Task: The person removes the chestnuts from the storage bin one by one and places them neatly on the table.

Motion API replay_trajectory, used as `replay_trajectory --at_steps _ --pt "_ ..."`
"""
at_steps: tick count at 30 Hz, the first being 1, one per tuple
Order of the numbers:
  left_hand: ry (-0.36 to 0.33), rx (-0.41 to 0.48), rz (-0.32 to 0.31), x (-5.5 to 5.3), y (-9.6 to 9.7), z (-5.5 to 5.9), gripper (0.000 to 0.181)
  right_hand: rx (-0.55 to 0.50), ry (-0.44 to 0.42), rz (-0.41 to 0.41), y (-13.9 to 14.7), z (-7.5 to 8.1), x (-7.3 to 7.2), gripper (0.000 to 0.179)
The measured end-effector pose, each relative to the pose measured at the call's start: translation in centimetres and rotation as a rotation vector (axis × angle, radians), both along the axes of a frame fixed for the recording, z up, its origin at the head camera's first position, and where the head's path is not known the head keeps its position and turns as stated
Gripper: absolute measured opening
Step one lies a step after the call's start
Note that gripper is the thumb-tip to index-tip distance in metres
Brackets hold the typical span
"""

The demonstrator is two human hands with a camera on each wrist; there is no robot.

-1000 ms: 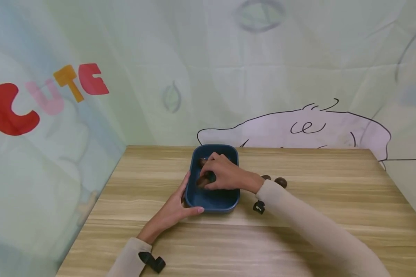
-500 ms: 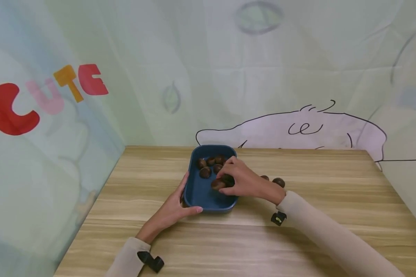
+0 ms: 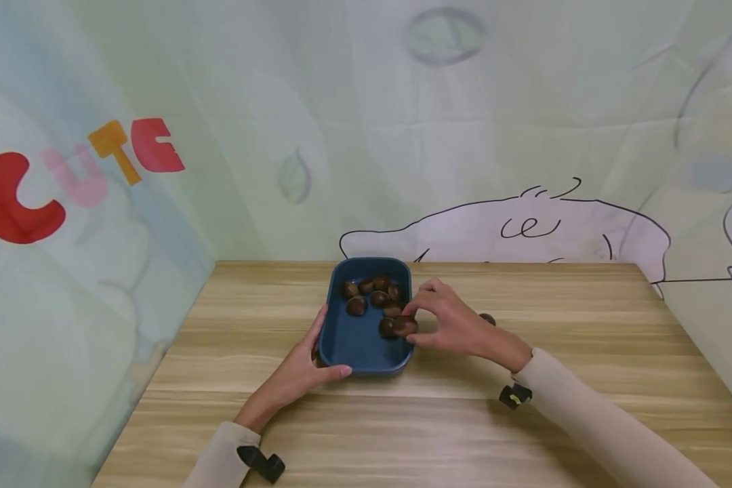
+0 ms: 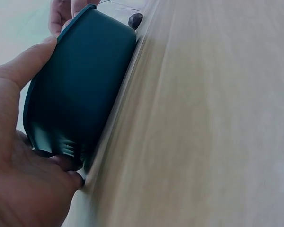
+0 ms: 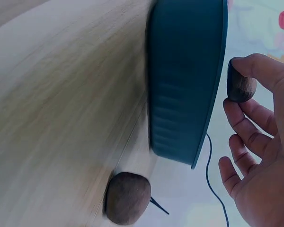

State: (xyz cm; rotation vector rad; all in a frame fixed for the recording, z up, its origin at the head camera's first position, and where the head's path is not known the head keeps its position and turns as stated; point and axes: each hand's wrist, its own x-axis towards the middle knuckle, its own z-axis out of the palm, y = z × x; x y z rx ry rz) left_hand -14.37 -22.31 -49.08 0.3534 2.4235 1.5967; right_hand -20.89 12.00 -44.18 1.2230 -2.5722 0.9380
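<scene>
My left hand [image 3: 295,371] grips the near left corner of a deep blue rectangular box [image 3: 354,346], thumb at the near rim. In the left wrist view, its fingers curl low against the box wall [image 4: 85,71]. Several brown chestnuts [image 3: 356,306] lie inside, mostly toward the far end. At the right rim, my right hand [image 3: 454,322] pinches one chestnut [image 3: 406,326] between thumb and fingertips. The right wrist view has this held chestnut [image 5: 241,82] just past the rim, the other fingers loosely bent. Another chestnut [image 3: 387,328] lies right beside it inside the box.
A loose chestnut [image 3: 487,318] sits on the wooden table [image 3: 268,285] behind the right wrist; a chestnut [image 5: 128,197] also shows on the table in the right wrist view. A printed cloth backdrop [image 3: 250,149] stands behind the table.
My right hand has moved right from over the middle of the box to its right rim, uncovering the chestnuts inside. My left hand keeps its grip on the corner.
</scene>
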Motion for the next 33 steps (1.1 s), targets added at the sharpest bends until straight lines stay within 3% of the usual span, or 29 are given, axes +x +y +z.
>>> replay_trajectory --at_steps 9,16,33 --pt "0.003 0.010 -0.006 0.0 -0.2 -0.1 0.128 -0.039 -0.039 -0.027 2.1 -0.1 0.6 0.029" --pt "-0.003 0.010 -0.013 0.0 -0.2 -0.1 0.127 -0.071 0.008 -0.042 4.0 -0.8 0.9 0.031" --pt "0.008 0.007 -0.011 0.0 -0.1 -0.3 0.125 -0.106 0.048 -0.195 10.1 -2.6 1.7 0.038"
